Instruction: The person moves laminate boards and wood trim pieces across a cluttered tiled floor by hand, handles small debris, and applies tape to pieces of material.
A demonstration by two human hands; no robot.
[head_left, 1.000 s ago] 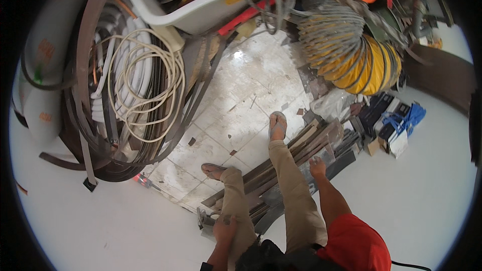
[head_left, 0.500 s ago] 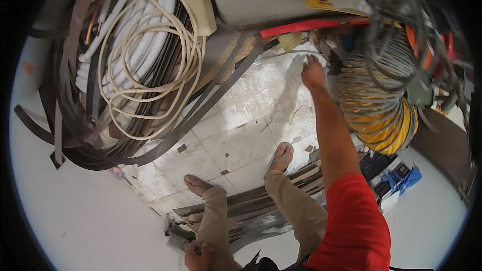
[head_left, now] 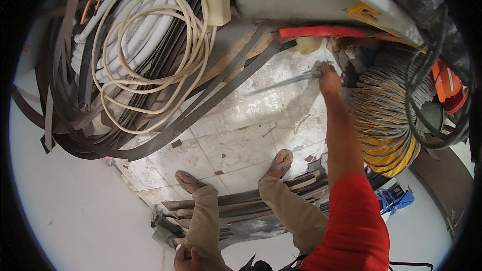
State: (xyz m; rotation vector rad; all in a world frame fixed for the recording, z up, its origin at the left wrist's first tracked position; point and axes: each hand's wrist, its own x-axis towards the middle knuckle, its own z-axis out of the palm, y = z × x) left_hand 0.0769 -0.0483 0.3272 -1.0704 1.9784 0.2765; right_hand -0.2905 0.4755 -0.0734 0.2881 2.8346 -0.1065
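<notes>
Reaching up, the right hand (head_left: 330, 81) has its fingers wrapped around the end of a long grey metal strip (head_left: 286, 79) right beside the ribbed yellow flexible duct (head_left: 384, 115).

That strip runs away from the duct, over the pale tiled floor (head_left: 226, 145), toward the loose coil of cream cable (head_left: 150, 55) lying on dark curved bands. A red bar (head_left: 321, 32) sits just above the duct. The left hand (head_left: 185, 259) rests low on the knee, far from the duct, fingers curled; whether it holds anything I cannot tell.

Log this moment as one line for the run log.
right hand: grip on grey metal strip | left hand: resting on knee | beside: yellow flexible duct | floor: tiles
</notes>
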